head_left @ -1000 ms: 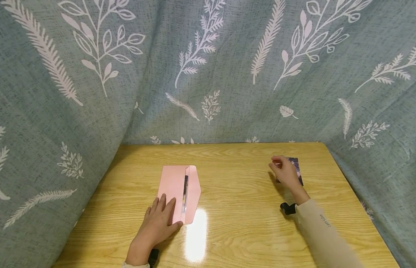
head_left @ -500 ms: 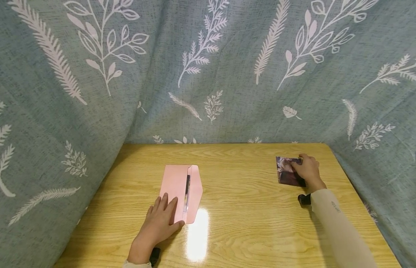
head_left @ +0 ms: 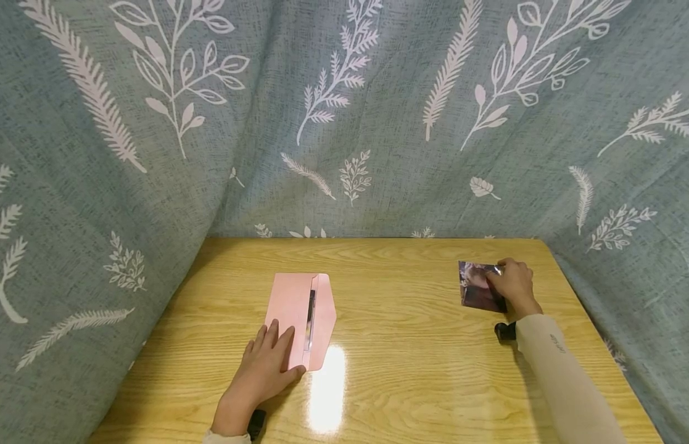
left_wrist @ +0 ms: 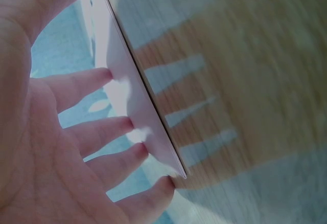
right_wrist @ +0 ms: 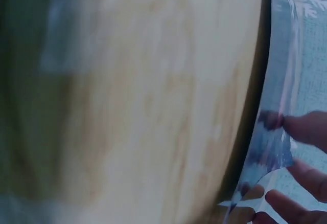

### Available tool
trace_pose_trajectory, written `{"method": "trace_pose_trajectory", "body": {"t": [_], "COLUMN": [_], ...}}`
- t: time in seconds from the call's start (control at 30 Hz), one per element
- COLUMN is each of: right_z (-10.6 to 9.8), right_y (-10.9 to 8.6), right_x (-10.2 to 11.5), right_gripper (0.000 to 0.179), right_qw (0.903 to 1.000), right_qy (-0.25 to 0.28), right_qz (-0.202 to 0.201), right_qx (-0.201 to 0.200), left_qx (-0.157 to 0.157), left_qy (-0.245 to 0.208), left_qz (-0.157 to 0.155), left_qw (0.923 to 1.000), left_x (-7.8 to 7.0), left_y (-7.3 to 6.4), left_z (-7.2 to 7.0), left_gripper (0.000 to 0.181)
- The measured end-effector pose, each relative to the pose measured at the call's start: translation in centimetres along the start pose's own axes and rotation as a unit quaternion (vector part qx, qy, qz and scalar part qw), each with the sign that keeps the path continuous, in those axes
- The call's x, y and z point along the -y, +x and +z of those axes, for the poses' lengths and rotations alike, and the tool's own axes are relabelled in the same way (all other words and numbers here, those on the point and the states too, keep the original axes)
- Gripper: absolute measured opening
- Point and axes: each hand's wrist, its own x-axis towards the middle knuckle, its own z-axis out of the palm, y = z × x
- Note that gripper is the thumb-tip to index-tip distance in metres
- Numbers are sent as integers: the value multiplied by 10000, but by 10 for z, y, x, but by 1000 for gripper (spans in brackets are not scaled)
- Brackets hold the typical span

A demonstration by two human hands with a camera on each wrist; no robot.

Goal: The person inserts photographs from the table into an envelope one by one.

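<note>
A pink envelope (head_left: 288, 302) lies on the table at left centre, its pointed flap unfolded to the right. Something dark shows in its long slot (head_left: 309, 320). My left hand (head_left: 261, 367) rests spread on the envelope's lower left part, thumb near its bottom edge. In the left wrist view, the fingertips (left_wrist: 138, 147) touch the envelope's surface. At the right, my right hand (head_left: 513, 283) pinches the right edge of a dark glossy photo card (head_left: 477, 293). The right wrist view shows the thumb (right_wrist: 306, 129) on its face and the card's edge (right_wrist: 276, 168) bent up near the fingers.
The wooden table (head_left: 400, 345) lies between both hands, with a bright glare patch (head_left: 326, 394) near its front. A green leaf-patterned curtain (head_left: 400, 123) hangs behind and at both sides. Black wrist devices (head_left: 505, 332) sit below each hand.
The right hand has moved rightward from above the card to its right edge and now pinches it. The left hand stays on the envelope. The head view has shifted slightly.
</note>
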Motion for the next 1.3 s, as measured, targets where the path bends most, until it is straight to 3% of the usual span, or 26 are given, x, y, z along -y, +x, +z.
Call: {"method": "trace_pose_trajectory", "body": {"t": [0.2,0.4,0.5,0.67,0.77,1.0,1.3], "right_z": [3,0,-3,-3,0,16,45], "right_y": [-6,-11,-14,-18,-22,-31,-43], "right_x": [-5,-1,5,15,24,55,103], "right_gripper": [35,37,40,45,46,44,38], "right_qw": [9967,9881,9774,9505,9400,9177,9003], "right_qy": [585,1451,2014,3006,3296,3897,4298], "right_qz": [31,472,639,729,759,659,481], "right_qx": [-559,-217,-29,299,451,402,499], "left_qx": [-14,-38,-49,-40,-14,-52,-16], "left_qy": [20,35,56,50,5,70,30], "left_qz": [49,103,96,70,63,77,56], "left_qw": [10000,9999,9999,10000,10000,9999,10000], "left_x": [0,1,2,2,2,2,2], "left_y": [-3,-3,-1,0,-1,2,3], "left_z": [1,2,3,3,3,0,1], "left_gripper": [82,82,82,83,83,83,84]}}
